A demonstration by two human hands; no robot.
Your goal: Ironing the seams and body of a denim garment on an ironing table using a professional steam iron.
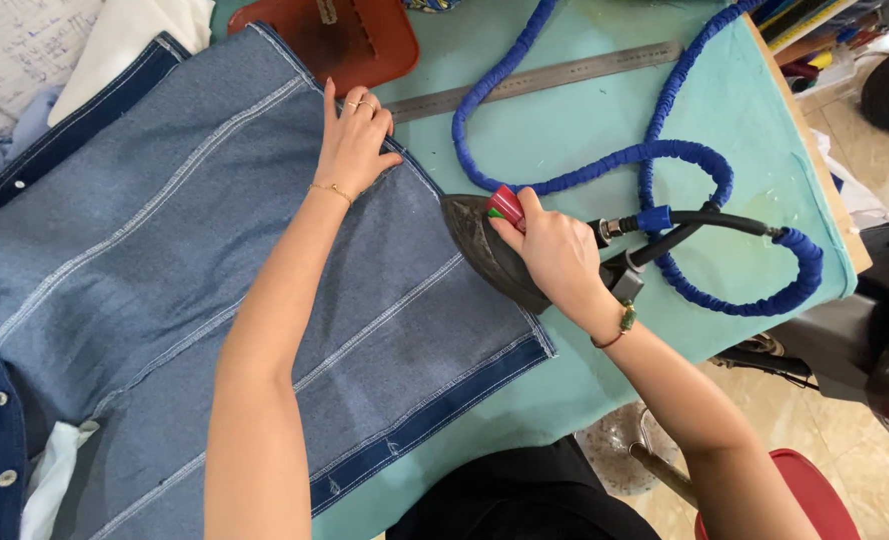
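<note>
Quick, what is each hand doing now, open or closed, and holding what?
Left hand: open, pressing flat on the denim fabric.
Right hand: closed on the handle of the iron.

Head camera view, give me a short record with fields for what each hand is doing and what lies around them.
left hand: flat on the denim garment, near its upper edge
right hand: gripping the iron, thumb by its red button
iron: at the garment's right edge
hose: blue hose looped on the teal table cover
nearby: metal ruler, brown leather piece
</note>
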